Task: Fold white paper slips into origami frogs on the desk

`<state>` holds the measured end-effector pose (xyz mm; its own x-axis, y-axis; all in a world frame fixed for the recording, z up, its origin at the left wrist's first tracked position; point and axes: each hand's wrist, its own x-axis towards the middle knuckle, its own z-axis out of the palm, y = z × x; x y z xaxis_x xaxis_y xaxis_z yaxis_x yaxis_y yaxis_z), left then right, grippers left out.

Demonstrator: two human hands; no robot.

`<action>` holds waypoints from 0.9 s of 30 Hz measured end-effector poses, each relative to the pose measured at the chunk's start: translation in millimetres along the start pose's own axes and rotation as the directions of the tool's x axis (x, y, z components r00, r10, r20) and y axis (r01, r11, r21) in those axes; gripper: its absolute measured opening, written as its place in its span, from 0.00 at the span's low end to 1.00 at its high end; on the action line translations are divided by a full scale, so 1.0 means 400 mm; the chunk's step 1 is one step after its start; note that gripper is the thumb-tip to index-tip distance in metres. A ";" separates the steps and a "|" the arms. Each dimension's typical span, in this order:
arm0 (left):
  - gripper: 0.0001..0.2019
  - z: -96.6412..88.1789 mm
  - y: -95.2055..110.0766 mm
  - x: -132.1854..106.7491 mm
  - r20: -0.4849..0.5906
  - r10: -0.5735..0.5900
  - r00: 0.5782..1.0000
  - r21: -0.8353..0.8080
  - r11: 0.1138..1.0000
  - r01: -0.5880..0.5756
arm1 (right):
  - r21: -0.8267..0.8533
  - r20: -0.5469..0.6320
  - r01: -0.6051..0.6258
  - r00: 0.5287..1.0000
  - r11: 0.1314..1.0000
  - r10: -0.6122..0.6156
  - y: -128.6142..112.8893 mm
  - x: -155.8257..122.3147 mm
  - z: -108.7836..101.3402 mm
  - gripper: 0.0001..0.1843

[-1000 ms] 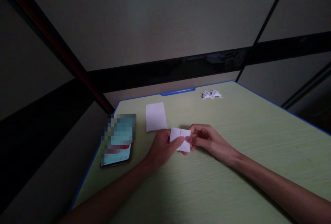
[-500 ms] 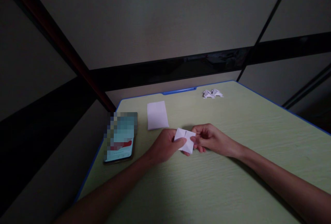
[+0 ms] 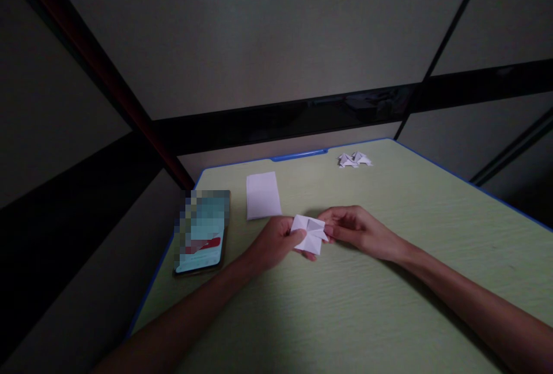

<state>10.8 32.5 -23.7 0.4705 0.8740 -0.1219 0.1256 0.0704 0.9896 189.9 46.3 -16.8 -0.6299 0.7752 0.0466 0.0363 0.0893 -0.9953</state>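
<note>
A small folded piece of white paper (image 3: 311, 240) is held between my two hands above the table. My left hand (image 3: 275, 242) grips its left side, thumb on top and fingers underneath. With thumb and fingers, my right hand (image 3: 356, 231) pinches a pointed flap at the paper's right edge. Creases meet near the middle of the paper, and the flap stands out to the right. Parts of the fingers under the paper are hidden.
White paper sheets (image 3: 263, 195) lie beyond my left hand. A phone (image 3: 203, 233) with a lit, partly blurred screen is at the table's left edge. Two folded paper figures (image 3: 354, 159) stand at the back right. The pale green table (image 3: 432, 201) has a blue rim.
My right thumb has moved off the paper's face to its right edge, drawing a flap outward into a point. My left hand keeps its hold.
</note>
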 end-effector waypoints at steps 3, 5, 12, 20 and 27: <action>0.09 0.003 0.001 0.001 -0.046 -0.015 0.999 0.035 0.999 0.017 | 0.063 -0.085 0.104 0.992 0.993 -0.098 -0.004 0.000 0.005 0.14; 0.08 0.004 0.002 0.001 -0.048 -0.016 0.999 0.019 1.000 0.017 | 0.061 -0.093 0.133 0.987 0.989 -0.127 -0.007 0.000 0.008 0.14; 0.08 0.006 0.013 -0.002 -0.043 -0.026 0.999 -0.038 0.999 0.024 | -0.114 -0.164 0.237 0.953 0.965 -0.254 0.001 0.005 0.016 0.05; 0.08 0.001 0.006 -0.002 0.020 -0.029 0.999 -0.038 0.999 0.029 | -0.156 -0.072 0.281 0.953 0.947 -0.295 0.009 0.003 0.001 0.08; 0.07 0.002 0.010 -0.003 0.024 -0.079 0.997 -0.103 0.991 0.081 | -0.141 -0.027 0.248 0.967 0.959 -0.254 0.015 0.009 -0.002 0.07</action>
<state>11.4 31.3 -19.4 0.4798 0.8539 -0.2016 0.0731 0.1901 0.9790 188.4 49.9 -22.7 -0.5973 0.7438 0.2999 -0.0120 0.3656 -0.9307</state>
